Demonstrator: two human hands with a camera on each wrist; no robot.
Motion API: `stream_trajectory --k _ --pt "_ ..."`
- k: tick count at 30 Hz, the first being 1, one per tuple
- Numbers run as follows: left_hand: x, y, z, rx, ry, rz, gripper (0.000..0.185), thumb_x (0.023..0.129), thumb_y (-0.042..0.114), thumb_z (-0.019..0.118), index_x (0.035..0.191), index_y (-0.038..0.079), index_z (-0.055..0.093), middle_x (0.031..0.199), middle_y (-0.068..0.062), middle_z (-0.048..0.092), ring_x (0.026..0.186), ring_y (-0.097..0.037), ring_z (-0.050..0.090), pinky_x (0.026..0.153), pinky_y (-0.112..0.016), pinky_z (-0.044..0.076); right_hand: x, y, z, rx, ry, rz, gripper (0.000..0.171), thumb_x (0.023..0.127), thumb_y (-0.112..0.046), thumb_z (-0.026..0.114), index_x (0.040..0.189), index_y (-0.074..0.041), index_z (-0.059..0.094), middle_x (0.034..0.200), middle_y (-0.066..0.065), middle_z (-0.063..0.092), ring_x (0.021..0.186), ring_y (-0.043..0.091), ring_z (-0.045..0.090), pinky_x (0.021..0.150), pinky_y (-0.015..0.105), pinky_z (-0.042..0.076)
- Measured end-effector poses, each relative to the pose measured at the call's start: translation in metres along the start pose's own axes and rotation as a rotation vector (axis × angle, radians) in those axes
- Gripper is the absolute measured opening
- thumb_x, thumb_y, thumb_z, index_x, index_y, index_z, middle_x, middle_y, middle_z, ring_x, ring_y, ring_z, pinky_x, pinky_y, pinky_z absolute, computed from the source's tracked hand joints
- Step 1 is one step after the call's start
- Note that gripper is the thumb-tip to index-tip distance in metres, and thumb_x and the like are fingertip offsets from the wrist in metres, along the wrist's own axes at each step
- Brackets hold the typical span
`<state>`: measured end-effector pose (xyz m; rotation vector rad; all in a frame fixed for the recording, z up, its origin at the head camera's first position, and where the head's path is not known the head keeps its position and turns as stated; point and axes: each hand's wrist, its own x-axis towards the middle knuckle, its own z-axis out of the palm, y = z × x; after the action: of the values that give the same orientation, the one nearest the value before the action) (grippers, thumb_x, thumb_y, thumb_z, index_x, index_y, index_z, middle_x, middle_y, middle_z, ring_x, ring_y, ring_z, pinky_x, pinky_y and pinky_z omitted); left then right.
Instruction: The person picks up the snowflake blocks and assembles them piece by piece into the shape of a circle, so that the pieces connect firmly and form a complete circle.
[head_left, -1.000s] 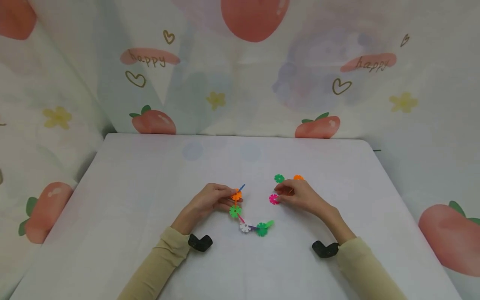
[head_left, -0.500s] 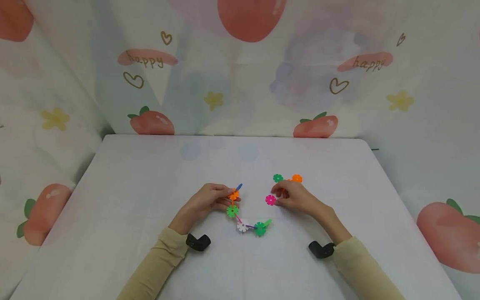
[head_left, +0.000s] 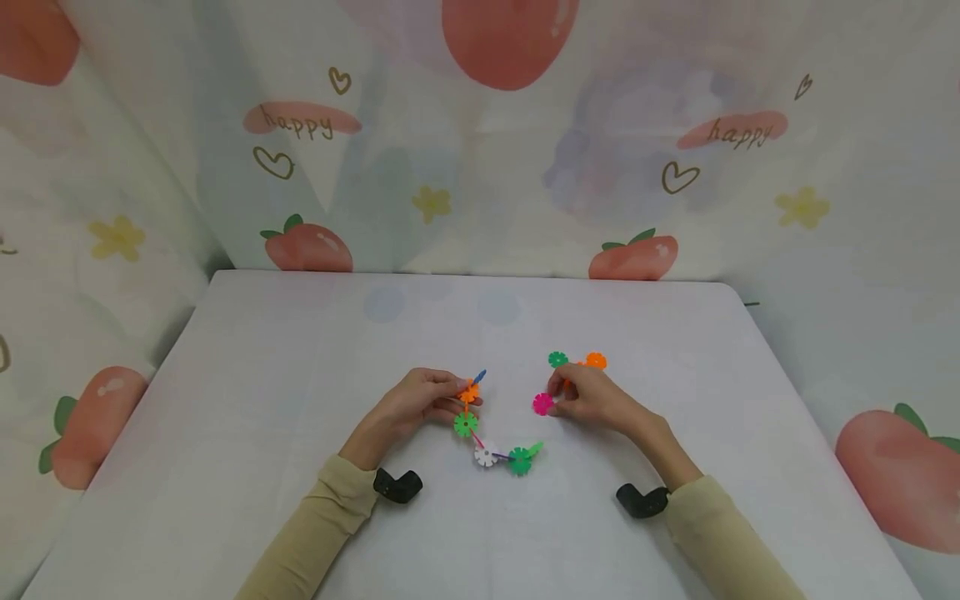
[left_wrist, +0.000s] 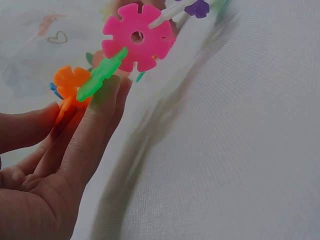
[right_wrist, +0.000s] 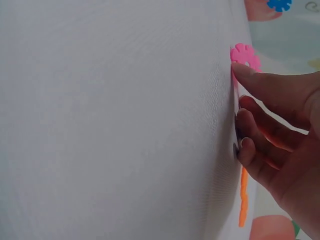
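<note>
In the head view my left hand pinches an orange notched plastic disc at one end of a chain of interlocked discs. A blue disc sticks out beyond it. Below hang a light green disc, a white disc and a darker green disc. The left wrist view shows a pink disc slotted beside the light green one. Farther right, my right hand holds the edge of another pink disc low over the table, its thumb on the rim and its other fingers curled.
Behind the right hand lie a green disc and an orange disc, partly covered by the hand. Both hands work over a white-covered table. A fruit-patterned curtain rises at its far edge. Black wrist devices sit at both cuffs.
My right hand and its pink disc have shifted very slightly left, towards the chain. The left hand keeps its grip on the orange disc. The whole view sways a little.
</note>
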<state>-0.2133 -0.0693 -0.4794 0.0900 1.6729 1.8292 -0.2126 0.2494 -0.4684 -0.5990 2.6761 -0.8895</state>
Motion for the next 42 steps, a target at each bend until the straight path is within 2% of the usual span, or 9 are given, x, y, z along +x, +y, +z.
stream_trajectory --k 7,11,16,21,25,36,42 --pt "0.000 -0.001 -0.001 0.012 0.006 -0.001 0.031 0.104 0.012 0.058 0.125 -0.010 0.065 0.111 -0.019 0.077 0.079 -0.013 0.074 0.072 -0.024 0.061 0.003 0.001 0.007 0.063 0.039 -0.054 0.013 0.089 -0.007 0.078 0.095 -0.013 0.068 0.085 -0.005 0.067 0.077 0.010 0.061 0.073 0.024 0.053" --pt "0.001 -0.001 -0.001 0.021 0.009 -0.001 0.031 0.104 0.012 0.059 0.125 -0.009 0.066 0.112 -0.019 0.077 0.079 -0.013 0.075 0.072 -0.024 0.061 0.008 -0.003 0.011 0.113 0.023 -0.058 0.012 0.090 -0.013 0.080 0.094 -0.017 0.069 0.087 -0.006 0.069 0.081 0.009 0.064 0.076 0.023 0.055" --pt "0.000 -0.002 0.000 0.022 0.012 -0.003 0.031 0.104 0.012 0.058 0.125 -0.010 0.065 0.113 -0.020 0.076 0.080 -0.014 0.075 0.073 -0.024 0.062 0.017 -0.011 0.014 0.214 0.020 -0.055 0.011 0.093 -0.011 0.075 0.103 -0.013 0.070 0.091 -0.002 0.071 0.084 0.013 0.067 0.079 0.022 0.057" --pt "0.000 -0.001 0.001 0.036 0.025 -0.005 0.030 0.104 0.013 0.059 0.122 -0.009 0.067 0.113 -0.020 0.076 0.079 -0.015 0.074 0.073 -0.025 0.062 0.026 -0.024 0.014 0.335 0.037 -0.052 0.018 0.097 -0.013 0.070 0.115 -0.010 0.072 0.097 0.004 0.074 0.084 0.020 0.071 0.080 0.024 0.058" --pt "0.001 -0.001 0.001 0.041 0.034 -0.012 0.028 0.103 0.014 0.061 0.120 -0.007 0.069 0.111 -0.017 0.077 0.078 -0.015 0.072 0.072 -0.025 0.061 0.032 -0.031 0.015 0.403 0.056 -0.044 0.020 0.099 -0.014 0.069 0.119 -0.009 0.072 0.099 0.008 0.075 0.086 0.024 0.072 0.082 0.025 0.058" --pt "0.003 -0.003 0.003 0.058 0.009 0.027 0.024 0.103 0.009 0.060 0.117 -0.008 0.070 0.105 -0.017 0.078 0.087 -0.019 0.076 0.076 -0.028 0.062 0.043 -0.038 0.019 0.449 0.053 -0.050 0.022 0.103 -0.010 0.061 0.121 -0.003 0.069 0.099 0.013 0.071 0.084 0.032 0.067 0.080 0.030 0.059" --pt "0.002 -0.002 0.003 0.073 0.032 0.029 0.025 0.102 0.011 0.061 0.116 -0.007 0.070 0.105 -0.017 0.078 0.086 -0.019 0.075 0.076 -0.029 0.062 0.045 -0.040 0.019 0.442 0.081 -0.033 0.021 0.103 -0.012 0.061 0.121 -0.003 0.069 0.098 0.017 0.069 0.081 0.027 0.064 0.075 0.031 0.057"
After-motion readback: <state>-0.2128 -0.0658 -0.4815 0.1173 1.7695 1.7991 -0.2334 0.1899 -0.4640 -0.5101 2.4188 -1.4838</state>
